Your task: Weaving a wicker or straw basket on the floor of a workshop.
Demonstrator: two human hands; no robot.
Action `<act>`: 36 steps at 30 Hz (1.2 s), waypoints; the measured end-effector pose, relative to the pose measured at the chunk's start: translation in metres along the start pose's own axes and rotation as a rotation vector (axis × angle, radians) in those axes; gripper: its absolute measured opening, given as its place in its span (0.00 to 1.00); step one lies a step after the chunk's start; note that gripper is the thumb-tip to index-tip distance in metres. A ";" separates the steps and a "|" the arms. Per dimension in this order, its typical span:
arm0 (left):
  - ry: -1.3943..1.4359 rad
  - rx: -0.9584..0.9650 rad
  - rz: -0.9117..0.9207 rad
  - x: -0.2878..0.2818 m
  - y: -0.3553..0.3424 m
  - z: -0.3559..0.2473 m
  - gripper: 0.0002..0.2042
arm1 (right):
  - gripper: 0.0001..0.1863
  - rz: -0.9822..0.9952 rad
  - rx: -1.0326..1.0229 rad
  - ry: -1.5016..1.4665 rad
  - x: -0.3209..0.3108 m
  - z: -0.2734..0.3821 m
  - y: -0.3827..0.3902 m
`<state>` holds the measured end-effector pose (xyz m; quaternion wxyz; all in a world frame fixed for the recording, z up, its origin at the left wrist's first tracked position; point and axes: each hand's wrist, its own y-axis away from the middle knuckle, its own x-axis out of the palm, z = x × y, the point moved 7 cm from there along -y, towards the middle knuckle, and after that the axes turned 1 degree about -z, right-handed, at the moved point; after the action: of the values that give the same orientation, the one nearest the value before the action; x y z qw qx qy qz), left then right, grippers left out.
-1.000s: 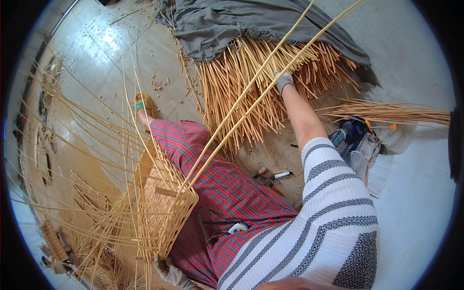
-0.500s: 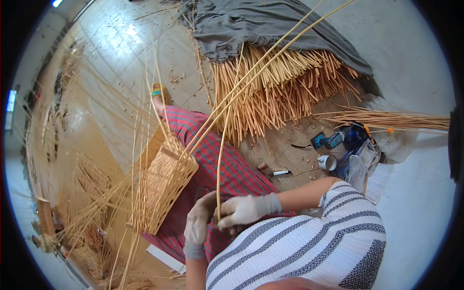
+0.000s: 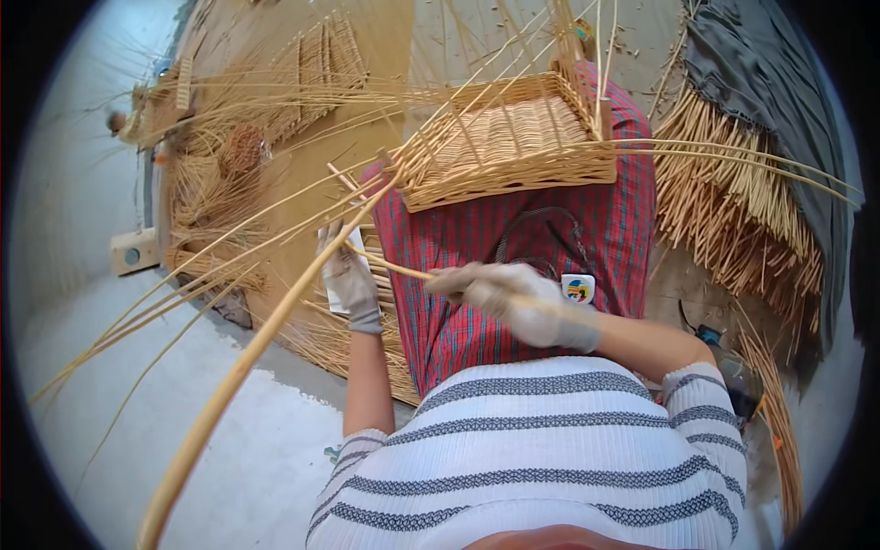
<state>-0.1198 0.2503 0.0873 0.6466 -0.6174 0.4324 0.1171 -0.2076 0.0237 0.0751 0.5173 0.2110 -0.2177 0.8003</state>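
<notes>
Just beyond both gloved hands (image 3: 353, 280) (image 3: 536, 307), the wicker basket (image 3: 513, 176) across the lap (image 3: 449, 238).

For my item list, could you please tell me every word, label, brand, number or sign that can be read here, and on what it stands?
No text can be read in this view.
Small white case on the plaid cloth: colourful emblem, too small to read.
Pale block at the far left: round mark, no legible letters.
Wicker basket and the rod in the right hand: no lettering visible.
</notes>
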 end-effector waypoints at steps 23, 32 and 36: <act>0.964 -0.995 0.836 0.102 0.015 0.014 0.19 | 0.18 0.258 -0.361 0.460 0.060 0.016 -0.083; 0.786 -0.996 0.736 0.104 0.028 -0.005 0.20 | 0.20 0.311 -0.025 0.282 -0.003 0.049 -0.049; 0.823 -0.985 0.655 0.111 0.025 -0.003 0.16 | 0.16 0.176 -0.185 0.597 -0.005 0.053 -0.039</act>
<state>-0.0722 0.2104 -0.0081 0.0096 -0.6701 0.7008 0.2443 -0.1637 0.0050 0.1206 0.5040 -0.1007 -0.1455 0.8454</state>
